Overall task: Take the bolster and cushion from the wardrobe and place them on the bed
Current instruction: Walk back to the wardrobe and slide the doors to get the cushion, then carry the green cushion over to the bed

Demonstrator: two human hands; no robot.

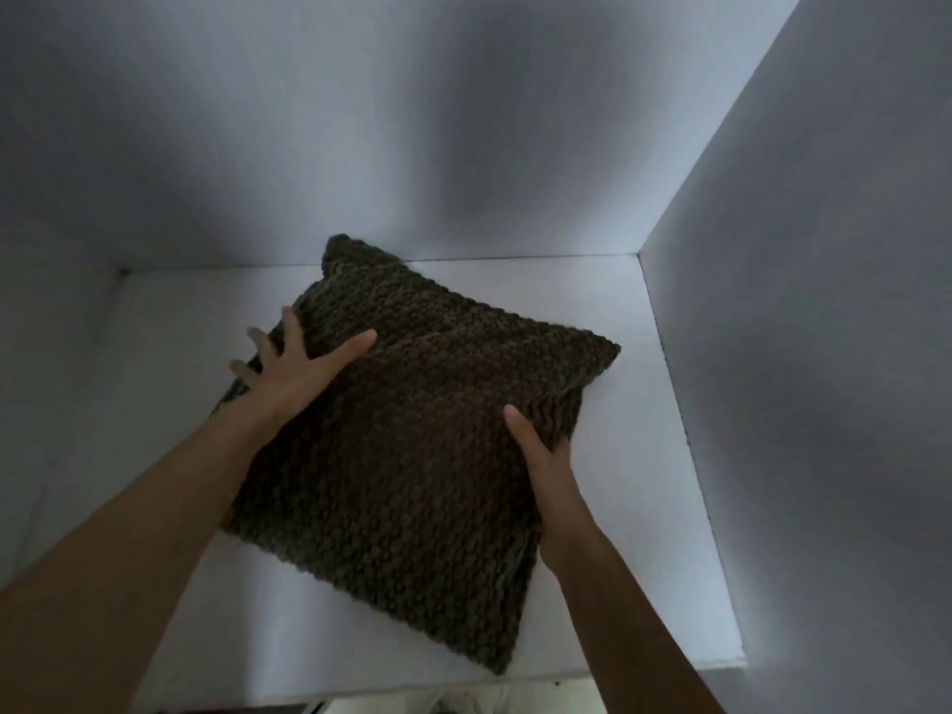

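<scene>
A dark brown knitted square cushion point(412, 445) lies turned like a diamond on a white wardrobe shelf point(633, 507). My left hand point(293, 368) lies on its upper left edge, thumb across the top and fingers spread over the side. At the right edge, my right hand point(541, 456) grips it with the thumb on top and the fingers hidden underneath. No bolster is in view.
The white back wall point(412, 121) and right side wall point(824, 301) of the wardrobe close in the shelf. The shelf's front edge point(412, 693) runs along the bottom of the view, with a strip of the room below it.
</scene>
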